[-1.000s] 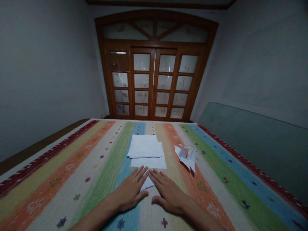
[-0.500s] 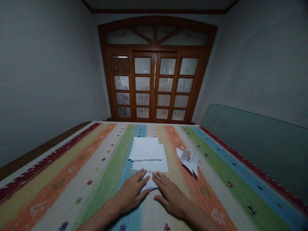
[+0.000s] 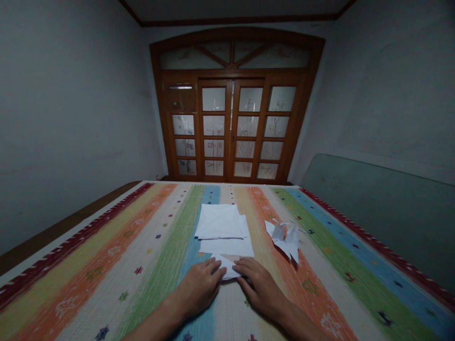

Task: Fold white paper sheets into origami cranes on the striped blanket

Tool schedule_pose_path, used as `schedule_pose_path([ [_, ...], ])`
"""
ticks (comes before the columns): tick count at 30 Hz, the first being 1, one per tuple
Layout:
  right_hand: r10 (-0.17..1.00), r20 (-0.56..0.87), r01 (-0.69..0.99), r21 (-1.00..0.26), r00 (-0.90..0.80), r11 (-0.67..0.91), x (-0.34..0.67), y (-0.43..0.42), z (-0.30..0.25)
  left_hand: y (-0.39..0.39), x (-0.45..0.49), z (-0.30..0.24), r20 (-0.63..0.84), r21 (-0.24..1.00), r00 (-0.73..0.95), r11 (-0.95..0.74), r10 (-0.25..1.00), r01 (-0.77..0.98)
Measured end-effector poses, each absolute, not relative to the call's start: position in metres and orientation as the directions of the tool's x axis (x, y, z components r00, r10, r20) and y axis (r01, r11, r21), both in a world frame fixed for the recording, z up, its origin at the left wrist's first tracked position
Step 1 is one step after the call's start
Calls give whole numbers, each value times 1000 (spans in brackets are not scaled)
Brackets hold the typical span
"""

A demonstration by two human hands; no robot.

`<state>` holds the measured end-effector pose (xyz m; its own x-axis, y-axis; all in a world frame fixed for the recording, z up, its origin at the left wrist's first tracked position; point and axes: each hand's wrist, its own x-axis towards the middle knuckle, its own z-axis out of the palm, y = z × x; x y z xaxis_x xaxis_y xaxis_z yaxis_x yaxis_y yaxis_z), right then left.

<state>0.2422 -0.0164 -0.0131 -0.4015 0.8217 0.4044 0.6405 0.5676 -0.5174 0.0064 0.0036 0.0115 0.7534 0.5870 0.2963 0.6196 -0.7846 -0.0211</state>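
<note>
Between my two hands lies a small folded sheet of white paper (image 3: 228, 268), close to the near side of the table. My left hand (image 3: 201, 285) grips its left edge with the fingers drawn together. On the right edge, the fingers and thumb of my right hand (image 3: 261, 285) pinch the same paper. Parts of the fold are hidden under the fingertips. Just beyond it is a pile of white paper sheets (image 3: 221, 221), its lower sheet jutting out toward me.
Right of the pile sits a folded white paper figure (image 3: 286, 238) with upturned points. A striped cloth (image 3: 142, 265) covers the table. A pale green panel (image 3: 377, 208) stands along the right side, and wooden glass-paned doors (image 3: 231, 128) are at the back.
My fingers have gone from lying flat and stretched over the folded paper to holding its left and right edges. The view has shifted slightly.
</note>
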Motion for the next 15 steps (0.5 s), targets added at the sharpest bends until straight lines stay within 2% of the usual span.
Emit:
schedule_pose_path([
  [3, 831, 418, 607, -569, -368, 555, 237, -16, -7, 5, 6, 8, 292, -17, 726, -756, 622, 655],
  [8, 880, 409, 516, -713, -242, 474, 230, -11, -6, 9, 7, -1, 366, 42, 650, -709, 666, 704],
  [12, 912, 391, 415, -814, -126, 407, 224, -4, -9, 13, 6, -2, 447, 163, 576, -696, 684, 700],
  [15, 957, 290, 277, -917, -30, 286, 216, 2, -8, 15, 5, 1, 493, 295, 507, -684, 707, 667],
])
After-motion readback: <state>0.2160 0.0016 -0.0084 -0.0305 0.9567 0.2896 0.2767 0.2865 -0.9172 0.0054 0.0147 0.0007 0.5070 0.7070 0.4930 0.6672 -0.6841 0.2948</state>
